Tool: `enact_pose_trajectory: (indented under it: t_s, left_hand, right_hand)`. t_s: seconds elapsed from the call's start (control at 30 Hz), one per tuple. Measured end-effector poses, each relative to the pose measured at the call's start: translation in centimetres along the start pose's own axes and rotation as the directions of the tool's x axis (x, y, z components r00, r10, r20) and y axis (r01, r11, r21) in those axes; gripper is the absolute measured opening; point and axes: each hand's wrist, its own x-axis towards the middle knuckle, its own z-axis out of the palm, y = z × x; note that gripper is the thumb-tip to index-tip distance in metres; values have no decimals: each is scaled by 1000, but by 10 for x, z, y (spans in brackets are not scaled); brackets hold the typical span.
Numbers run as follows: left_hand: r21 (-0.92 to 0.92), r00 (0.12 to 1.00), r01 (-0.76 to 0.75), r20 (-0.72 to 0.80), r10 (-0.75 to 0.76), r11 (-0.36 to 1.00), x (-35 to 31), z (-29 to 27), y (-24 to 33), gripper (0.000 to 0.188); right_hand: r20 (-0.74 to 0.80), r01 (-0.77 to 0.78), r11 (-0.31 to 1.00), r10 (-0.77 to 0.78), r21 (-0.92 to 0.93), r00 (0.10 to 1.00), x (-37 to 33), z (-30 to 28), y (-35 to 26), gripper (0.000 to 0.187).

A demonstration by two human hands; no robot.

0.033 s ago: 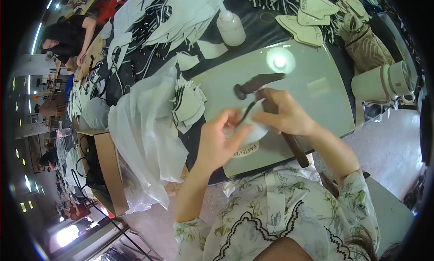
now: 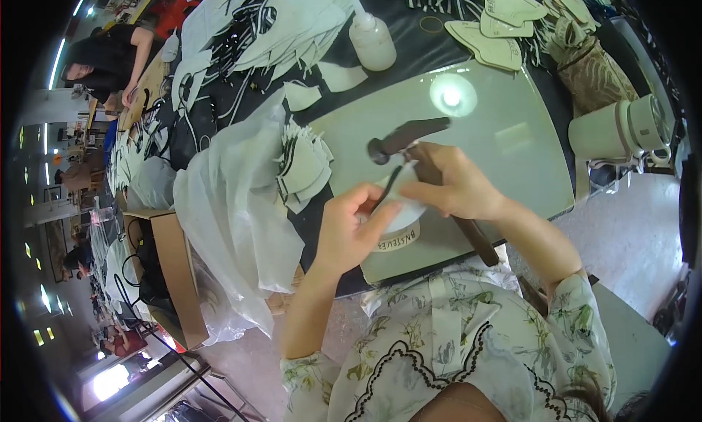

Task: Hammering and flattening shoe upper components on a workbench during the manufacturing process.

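My left hand pinches the left end of a small white shoe-upper-like piece with a black strip along its edge. My right hand grips the other side of the same piece between thumb and fingers. A hammer with a dark metal head and wooden handle is also held in my right hand, its head jutting out beyond the fingers and its handle slanting down toward my lap. Beneath the piece, a cream pattern template with handwriting lies on the pale, glossy work board.
Left of the board are a stack of white pieces, a plastic sheet and a cardboard box. A white squeeze bottle and templates stand beyond it. A lidded jug is at right. A co-worker sits far left.
The hammer head has shifted slightly left. Both hands have moved a little left, still holding the white piece, and more of the template beneath shows.
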Motion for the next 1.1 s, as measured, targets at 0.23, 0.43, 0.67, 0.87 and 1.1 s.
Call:
enact_pose_trajectory:
  t_s: [0.23, 0.43, 0.67, 0.87, 1.1]
  left_hand:
    - [-192, 979, 162, -95, -182, 968, -46, -25, -74, 19]
    - [141, 978, 124, -185, -97, 982, -36, 13, -51, 18]
    - [-93, 983, 178, 62, -173, 980, -1, -2, -34, 18]
    - [192, 978, 107, 156, -138, 976, 15, 5, -32, 21]
    - [167, 952, 225, 172, -253, 960, 16, 10, -31, 23]
  right_hand:
    - [-20, -158, 975, 163, 155, 986, -14, 13, 14, 20]
    - [-161, -230, 967, 245, 106, 956, -20, -1, 34, 25]
    - [-164, -207, 956, 243, 210, 956, -10, -5, 43, 28]
    - [-199, -174, 931, 246, 320, 949, -2, -17, 49, 27]
    - [-188, -162, 940, 226, 301, 956, 0, -19, 52, 26]
